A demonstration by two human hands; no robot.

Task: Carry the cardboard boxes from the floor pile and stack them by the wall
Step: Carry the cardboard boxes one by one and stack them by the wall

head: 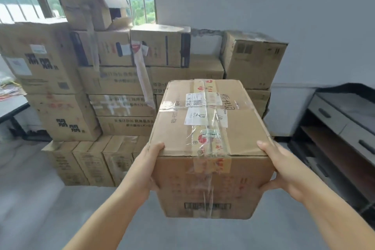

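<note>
Two arms show from the lower edge of the view, both bare along all their visible length; no sleeve, cuff or glove covers them. The forearms are slim and smooth, narrowing toward the wrists. No watch, band, bracelet or ring is visible on either wrist or on the fingers that show. The left hand [151, 165] shows a thumb with a short, plain nail and part of the palm side. The right hand [278, 165] shows a thumb with a short, unpainted nail and the back of the wrist. The rest of the body lies outside the view.
</note>
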